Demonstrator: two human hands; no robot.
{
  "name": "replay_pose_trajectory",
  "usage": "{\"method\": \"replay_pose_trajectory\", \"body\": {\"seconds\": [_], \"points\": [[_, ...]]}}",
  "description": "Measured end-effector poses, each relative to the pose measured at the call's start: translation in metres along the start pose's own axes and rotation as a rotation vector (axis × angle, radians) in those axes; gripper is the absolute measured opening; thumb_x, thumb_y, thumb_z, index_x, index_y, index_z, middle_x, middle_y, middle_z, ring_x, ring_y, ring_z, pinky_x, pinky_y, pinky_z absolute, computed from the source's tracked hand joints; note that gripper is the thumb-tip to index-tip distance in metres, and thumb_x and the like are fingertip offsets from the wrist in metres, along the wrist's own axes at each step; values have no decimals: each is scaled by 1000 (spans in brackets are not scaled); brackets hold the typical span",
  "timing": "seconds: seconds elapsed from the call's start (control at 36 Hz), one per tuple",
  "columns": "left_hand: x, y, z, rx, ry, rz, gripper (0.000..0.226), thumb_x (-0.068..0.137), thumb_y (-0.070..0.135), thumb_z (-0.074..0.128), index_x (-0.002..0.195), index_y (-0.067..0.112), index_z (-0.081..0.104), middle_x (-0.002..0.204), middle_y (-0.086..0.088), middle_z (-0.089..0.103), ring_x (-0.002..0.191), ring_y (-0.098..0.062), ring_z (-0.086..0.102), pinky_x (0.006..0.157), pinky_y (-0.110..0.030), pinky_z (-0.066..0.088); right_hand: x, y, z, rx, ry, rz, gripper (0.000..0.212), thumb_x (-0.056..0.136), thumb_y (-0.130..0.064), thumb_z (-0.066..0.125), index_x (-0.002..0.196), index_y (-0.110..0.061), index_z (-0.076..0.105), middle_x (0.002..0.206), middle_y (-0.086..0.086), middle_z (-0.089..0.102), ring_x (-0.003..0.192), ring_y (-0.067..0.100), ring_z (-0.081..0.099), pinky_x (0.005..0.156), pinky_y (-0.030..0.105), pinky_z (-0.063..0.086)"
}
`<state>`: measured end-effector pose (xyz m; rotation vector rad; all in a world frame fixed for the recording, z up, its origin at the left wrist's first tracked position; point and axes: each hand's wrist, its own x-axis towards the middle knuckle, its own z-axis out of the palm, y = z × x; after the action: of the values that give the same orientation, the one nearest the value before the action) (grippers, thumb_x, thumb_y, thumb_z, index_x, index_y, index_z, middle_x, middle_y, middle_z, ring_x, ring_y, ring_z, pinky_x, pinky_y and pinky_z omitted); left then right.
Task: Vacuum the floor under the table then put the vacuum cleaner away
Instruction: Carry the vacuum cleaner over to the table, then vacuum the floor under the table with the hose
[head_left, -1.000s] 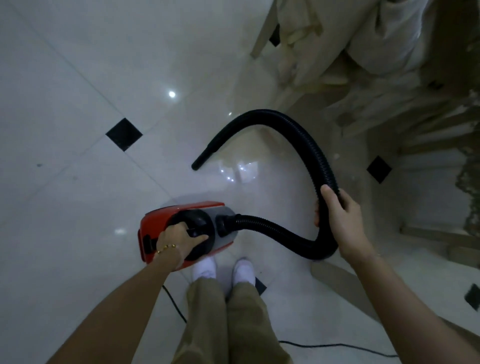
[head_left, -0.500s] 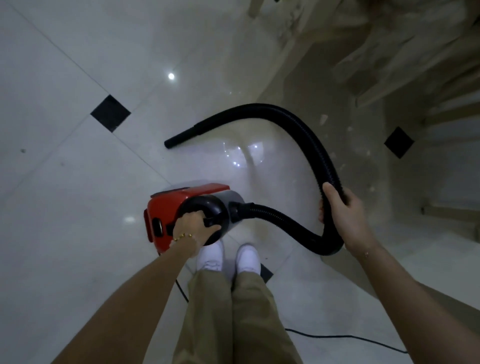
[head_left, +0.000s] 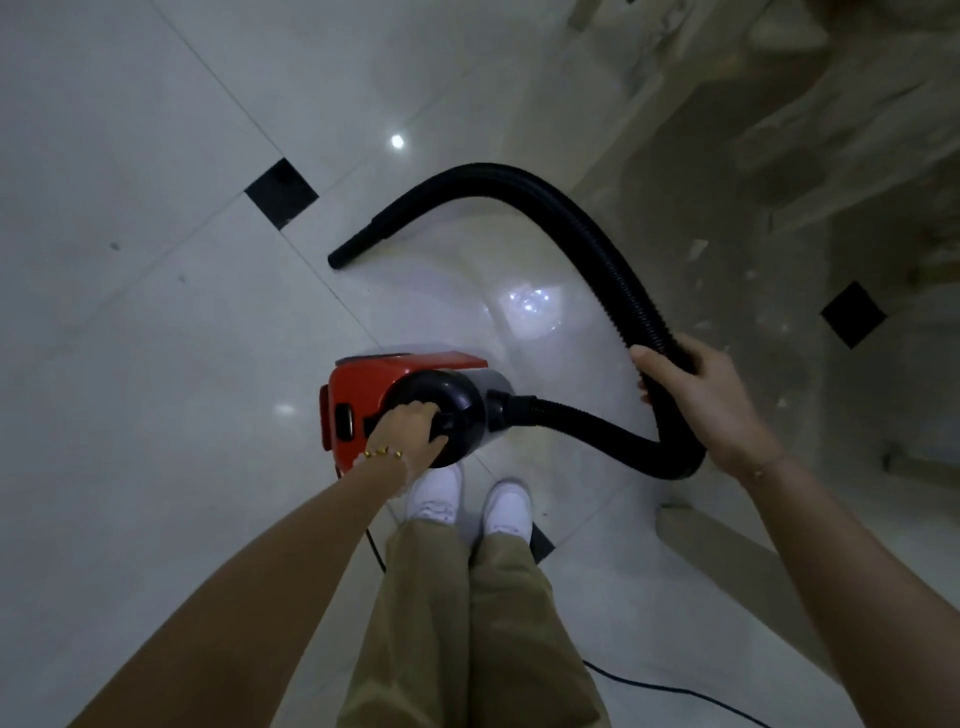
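Observation:
A small red, grey and black vacuum cleaner (head_left: 363, 395) hangs just above the white tiled floor in front of my feet. My left hand (head_left: 410, 434) is closed around its black top handle. A ribbed black hose (head_left: 597, 239) leaves the cleaner's right end, loops down, then arches up and over to the left. Its nozzle tip (head_left: 340, 257) points down-left, near the floor. My right hand (head_left: 701, 400) grips the hose at the loop's right side.
Pale wooden table and chair legs (head_left: 727, 556) stand to the right and upper right. A black power cord (head_left: 675, 691) trails across the floor behind me. White tiles with black diamond insets (head_left: 280, 192) spread to the left.
The nozzle has swung further left and the hose arch has flattened. The view has shifted away from the furniture at upper right. Both hands keep their grips.

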<state>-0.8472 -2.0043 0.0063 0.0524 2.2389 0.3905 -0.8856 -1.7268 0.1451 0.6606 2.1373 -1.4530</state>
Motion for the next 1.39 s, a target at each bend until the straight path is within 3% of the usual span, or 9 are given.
{"method": "replay_pose_trajectory", "body": {"seconds": [0.11,0.19,0.36,0.56,0.69,0.86,1.17,1.28,1.39], "points": [[-10,-4,-5,-93,36,-23,44,93,22,52,134,7,45,131,-13,53,120,-27,50,102,-36,40,5,-23,3,-147,-106,-46,19,91,-24,62,107,-15,60,83,4,60,74,19,59,71,29,45],[-19,-16,-13,-170,82,-83,46,94,20,50,137,7,42,135,-14,50,124,-28,46,103,-36,38,11,-41,12,-198,-169,-87,48,92,-22,60,135,-32,43,94,-4,59,72,15,59,71,28,49],[-33,-63,-18,-344,155,-227,40,90,21,55,127,6,51,125,-16,55,113,-30,53,92,-37,44,20,-56,50,-296,-186,-173,35,89,-43,59,122,-39,49,84,-10,58,74,17,57,68,37,54],[-26,-113,10,-656,117,-256,84,68,52,70,140,23,37,135,-3,51,122,-23,50,102,-44,44,39,-49,77,-370,-150,-187,29,88,-44,60,115,-44,50,83,-2,61,74,23,60,72,43,56],[-7,-120,38,-847,73,-224,121,55,55,79,146,42,1,147,3,34,133,-21,39,106,-44,40,44,-39,84,-488,-183,-203,19,83,-52,59,98,-59,49,88,-6,65,74,25,64,73,45,56],[3,-110,51,-779,-27,-224,142,52,63,76,142,33,-30,159,4,-5,143,-26,21,111,-50,34,47,-38,90,-478,-128,-202,22,83,-48,62,102,-56,52,83,-9,65,73,22,65,63,37,54],[17,-131,34,-325,-217,-176,110,79,48,67,149,15,-12,160,-5,-7,144,-28,17,119,-38,18,42,-28,89,-484,-135,-140,43,71,-67,56,109,-48,55,85,-7,66,73,20,66,69,36,52],[19,-121,21,-486,-240,-269,102,81,29,69,151,17,-5,159,-8,8,138,-31,30,111,-39,34,28,-25,81,-486,-129,-140,45,72,-64,55,114,-48,53,92,-15,64,84,18,64,76,39,55],[11,-104,-18,-680,-35,-321,66,87,15,60,146,16,32,149,-9,36,133,-27,39,108,-30,33,11,-25,72,-377,-108,-120,29,80,-53,62,106,-58,51,99,-20,63,94,11,62,84,37,52]]}}
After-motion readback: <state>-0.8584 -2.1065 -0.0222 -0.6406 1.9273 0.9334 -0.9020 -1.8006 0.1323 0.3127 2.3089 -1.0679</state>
